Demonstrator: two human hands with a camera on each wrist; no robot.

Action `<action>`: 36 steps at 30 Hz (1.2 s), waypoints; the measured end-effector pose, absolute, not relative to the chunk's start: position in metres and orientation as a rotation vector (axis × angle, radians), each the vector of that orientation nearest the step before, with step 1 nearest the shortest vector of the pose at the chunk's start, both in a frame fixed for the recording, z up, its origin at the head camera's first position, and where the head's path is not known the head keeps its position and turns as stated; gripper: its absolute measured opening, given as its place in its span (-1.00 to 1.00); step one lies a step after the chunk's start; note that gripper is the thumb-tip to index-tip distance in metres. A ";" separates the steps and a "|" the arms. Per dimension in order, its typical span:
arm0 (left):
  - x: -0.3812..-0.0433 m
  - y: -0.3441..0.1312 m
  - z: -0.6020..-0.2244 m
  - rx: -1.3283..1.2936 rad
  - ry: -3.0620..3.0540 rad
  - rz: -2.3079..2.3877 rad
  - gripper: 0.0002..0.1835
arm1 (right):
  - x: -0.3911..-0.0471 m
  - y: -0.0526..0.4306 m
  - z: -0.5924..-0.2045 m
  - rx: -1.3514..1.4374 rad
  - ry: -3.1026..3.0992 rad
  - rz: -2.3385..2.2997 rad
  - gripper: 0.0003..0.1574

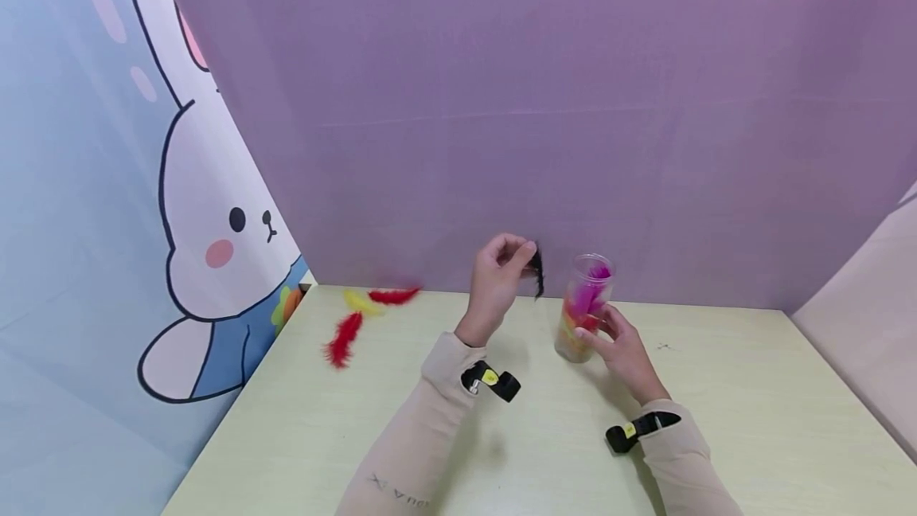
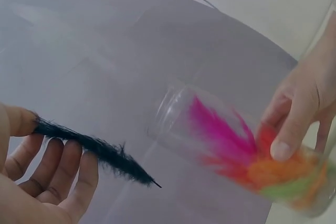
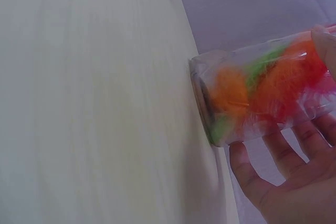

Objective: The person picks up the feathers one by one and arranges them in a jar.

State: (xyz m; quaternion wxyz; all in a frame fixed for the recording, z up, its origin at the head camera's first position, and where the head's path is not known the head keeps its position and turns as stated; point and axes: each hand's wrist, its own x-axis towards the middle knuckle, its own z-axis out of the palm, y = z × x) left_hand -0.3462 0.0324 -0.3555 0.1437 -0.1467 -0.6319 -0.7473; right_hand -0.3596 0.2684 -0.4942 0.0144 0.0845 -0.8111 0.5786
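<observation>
My left hand [image 1: 494,281] pinches a black feather [image 1: 538,271] by one end between thumb and fingers, to the left of a clear plastic jar [image 1: 575,347]. In the left wrist view the black feather [image 2: 100,148] slants down, its bare quill tip pointing toward the jar [image 2: 169,114]. The right hand [image 1: 622,349] grips the jar around its lower half. Inside the jar are a magenta feather [image 2: 220,129] near the mouth and orange feathers [image 3: 228,95] and green feathers [image 3: 262,66] lower down. The jar's base stands at the table surface in the right wrist view.
On the table [image 1: 301,436], at the back left, lie a yellow feather [image 1: 362,302] and two red feathers, one near the back edge [image 1: 394,295] and one closer [image 1: 345,339]. A purple cloth [image 1: 501,102] hangs behind; a rabbit-print curtain [image 1: 208,245] hangs at left.
</observation>
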 end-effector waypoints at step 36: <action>-0.357 0.093 -0.332 -0.246 -1.524 -2.338 -0.85 | -0.360 0.269 -0.497 0.248 -2.516 1.796 -0.05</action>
